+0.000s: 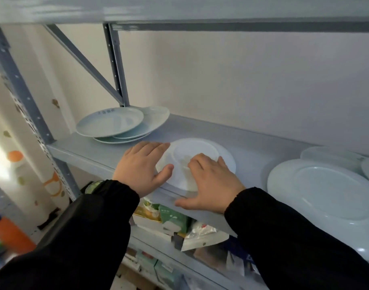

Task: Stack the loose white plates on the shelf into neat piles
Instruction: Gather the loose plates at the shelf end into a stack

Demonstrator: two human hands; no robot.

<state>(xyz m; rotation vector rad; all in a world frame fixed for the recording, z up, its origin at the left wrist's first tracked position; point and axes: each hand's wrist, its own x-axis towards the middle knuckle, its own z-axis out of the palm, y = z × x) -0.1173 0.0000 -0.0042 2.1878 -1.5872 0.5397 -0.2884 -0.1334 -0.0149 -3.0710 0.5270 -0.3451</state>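
A white plate [200, 151] lies upside down near the front edge of the grey metal shelf [91, 147], between my hands. My left hand [143, 166] rests at its left rim with the fingers straight and the thumb lying on the plate. My right hand [208, 181] lies on its right part with the fingers bent over the base ring and the thumb spread along the shelf edge. An untidy overlapping pile of plates [116, 124] sits at the back left. A large plate [326, 193] lies at the right, with more plates [334, 155] behind it.
A shelf board runs overhead [179, 9]. Grey uprights and a diagonal brace [116, 65] stand at the left. The wall is close behind. Packets and boxes [175, 222] fill the lower shelf. An orange container [9, 233] is at the lower left.
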